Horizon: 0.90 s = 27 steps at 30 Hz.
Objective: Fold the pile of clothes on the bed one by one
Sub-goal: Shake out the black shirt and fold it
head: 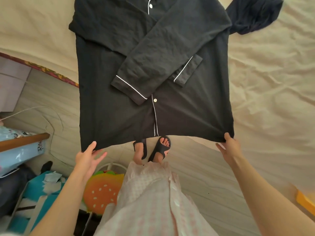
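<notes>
You pinch each hem corner of the dark shirt [119,92], left hand [87,158] and right hand [229,147]; its length runs away from you across the bed [272,82].

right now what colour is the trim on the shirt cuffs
White piping on the black pyjama shirt, clearest in the head view.

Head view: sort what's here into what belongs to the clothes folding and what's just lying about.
Part of the job:
- black pajama shirt, sleeves crossed over its front
- left hand and right hand, each pinching a hem corner
- dark garment waiting beyond it
- bed

Lying about:
- burger-shaped cushion
- yellow item at the right edge
- white cord
</notes>
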{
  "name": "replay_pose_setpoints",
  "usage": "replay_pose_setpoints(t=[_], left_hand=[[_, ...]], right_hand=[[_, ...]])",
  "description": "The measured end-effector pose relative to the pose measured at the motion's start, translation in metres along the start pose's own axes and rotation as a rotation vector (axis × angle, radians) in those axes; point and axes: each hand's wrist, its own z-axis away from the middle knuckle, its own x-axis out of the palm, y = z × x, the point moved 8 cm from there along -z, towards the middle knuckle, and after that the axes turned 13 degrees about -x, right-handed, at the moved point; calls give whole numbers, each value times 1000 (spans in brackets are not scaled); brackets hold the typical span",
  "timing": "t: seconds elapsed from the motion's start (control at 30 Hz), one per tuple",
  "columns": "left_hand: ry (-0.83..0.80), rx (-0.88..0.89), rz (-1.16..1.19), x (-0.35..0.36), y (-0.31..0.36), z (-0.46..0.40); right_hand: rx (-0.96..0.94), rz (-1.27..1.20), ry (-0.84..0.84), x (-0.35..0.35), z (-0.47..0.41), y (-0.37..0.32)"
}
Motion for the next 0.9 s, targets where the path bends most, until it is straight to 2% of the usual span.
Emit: replay_pose_setpoints(t=[0.1,0.27,0.43,0.73,0.9], left_hand=[[-13,2,63,-1,-4,18],[7,25,114,10,-8,50],[-48,73,165,22,13,89],[-200,169,344,69,129,141],[-280,198,417,125,220,151]], right_hand=[[-22,-134,11,-12,12,-8],[-24,-212,9,-13,34,-20],[-55,-336,-47,-15,60,-51],[-190,-559,-131,-3,75,-178],[-255,-538,-191,40,57,-271]])
